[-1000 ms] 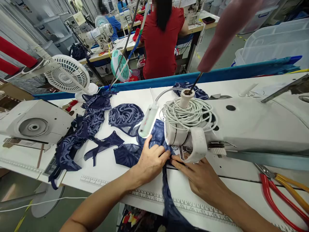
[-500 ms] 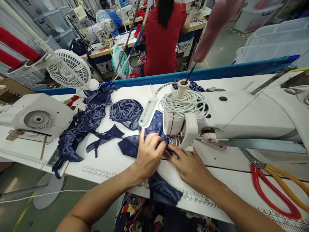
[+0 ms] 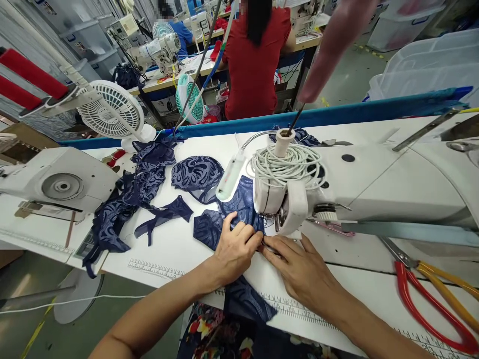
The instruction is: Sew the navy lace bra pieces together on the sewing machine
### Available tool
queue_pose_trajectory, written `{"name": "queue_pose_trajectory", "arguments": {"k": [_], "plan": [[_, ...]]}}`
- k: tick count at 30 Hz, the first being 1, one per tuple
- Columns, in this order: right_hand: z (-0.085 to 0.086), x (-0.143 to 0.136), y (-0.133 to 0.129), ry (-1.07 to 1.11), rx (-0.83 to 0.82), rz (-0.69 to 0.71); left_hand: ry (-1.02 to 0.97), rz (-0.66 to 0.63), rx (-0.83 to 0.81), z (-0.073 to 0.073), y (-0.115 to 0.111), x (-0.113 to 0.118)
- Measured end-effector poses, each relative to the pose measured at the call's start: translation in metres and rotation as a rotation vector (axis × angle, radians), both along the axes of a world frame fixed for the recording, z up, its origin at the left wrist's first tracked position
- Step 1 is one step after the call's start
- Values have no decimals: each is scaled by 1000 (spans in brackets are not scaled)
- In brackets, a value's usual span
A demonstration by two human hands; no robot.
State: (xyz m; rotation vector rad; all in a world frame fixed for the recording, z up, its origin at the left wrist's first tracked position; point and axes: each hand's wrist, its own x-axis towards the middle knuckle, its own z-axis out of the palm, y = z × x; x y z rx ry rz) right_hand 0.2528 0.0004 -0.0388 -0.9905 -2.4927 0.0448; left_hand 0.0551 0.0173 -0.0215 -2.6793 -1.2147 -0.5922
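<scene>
Just in front of the sewing machine's needle area lies a navy patterned bra piece (image 3: 241, 202), part of it flat on the white table and part draped over the front edge. My left hand (image 3: 237, 249) is closed, thumb and forefinger pinching the fabric edge beside the presser foot (image 3: 268, 219). Opposite it, my right hand (image 3: 299, 264) holds the same edge at its fingertips, close to the left fingers. What lies between the fingertips is mostly hidden. The sewing machine (image 3: 366, 174) carries a coil of pale cord (image 3: 286, 164) on its head.
Navy bra pieces (image 3: 134, 194) are heaped at left, with a loose moulded cup (image 3: 196, 173) nearby. A lamp strip (image 3: 230, 179) overhangs the cloth. Scissors (image 3: 407, 262) lie at right. A small fan (image 3: 110, 109) and a second machine (image 3: 60, 177) stand left. A co-worker (image 3: 252, 65) sits beyond.
Both hands have drawn slightly toward me, away from the presser foot. The fabric's left part has shifted right and its hanging end a little left. The camera view has moved slightly.
</scene>
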Motion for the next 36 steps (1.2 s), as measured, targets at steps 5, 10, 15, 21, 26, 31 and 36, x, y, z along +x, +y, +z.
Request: {"name": "queue_pose_trajectory", "arguments": {"k": [5,10,15,21,26,31,36], "plan": [[-5,2,1,-13,10,-22,-15,-50,5,-11,14,-12],[-1,-3,8,-72,63,-62,49,-77,-10,-7,28,-7],[0,-2,7,-59,66,-64,85,89,-10,-6,15,7],[0,-5,4,-29,74,-47,-57,53,12,-10,18,-9],[2,-6,5,6,92,-61,1,2,35,-7,16,-6],[-1,-3,5,-2,99,-71,-44,-20,7,-11,14,-9],[-2,-3,9,-24,106,-95,-32,-30,-12,-14,27,-11]]}}
